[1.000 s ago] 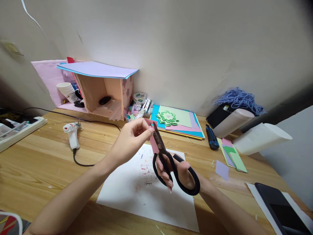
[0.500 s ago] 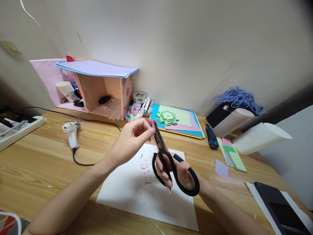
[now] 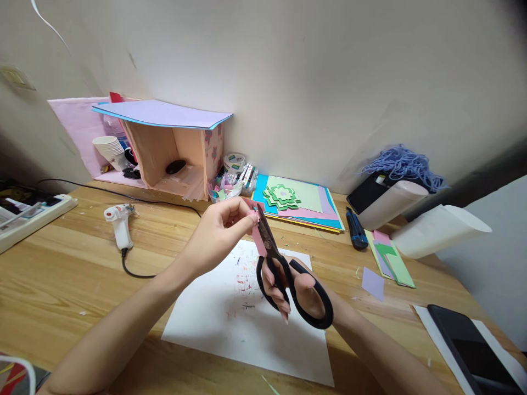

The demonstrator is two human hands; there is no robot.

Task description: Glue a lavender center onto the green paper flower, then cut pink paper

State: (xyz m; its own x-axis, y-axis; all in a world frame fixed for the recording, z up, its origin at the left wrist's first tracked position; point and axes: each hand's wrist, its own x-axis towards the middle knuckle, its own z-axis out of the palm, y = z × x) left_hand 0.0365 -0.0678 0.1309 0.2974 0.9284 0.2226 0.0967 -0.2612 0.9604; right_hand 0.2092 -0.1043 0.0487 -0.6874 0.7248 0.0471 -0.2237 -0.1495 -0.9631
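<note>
My left hand pinches a small piece of pink paper between thumb and fingers. Black-handled scissors are in my right hand, with thumb and fingers through the two loops. Their dark blades point up and away from me, against the pink paper close to my left fingertips. How far the blades are apart is hard to make out. Both hands are raised over a white sheet marked with coloured smudges, which lies on the wooden table.
A glue gun with a cord lies left. Behind stand a cardboard box model and a green layered paper flower on coloured sheets. Rightward are a utility knife, paper pieces, blue yarn and a phone.
The pink paper tilts slightly between the frames, and the scissors' handles draw a little closer together. Both hands stay in nearly the same place.
</note>
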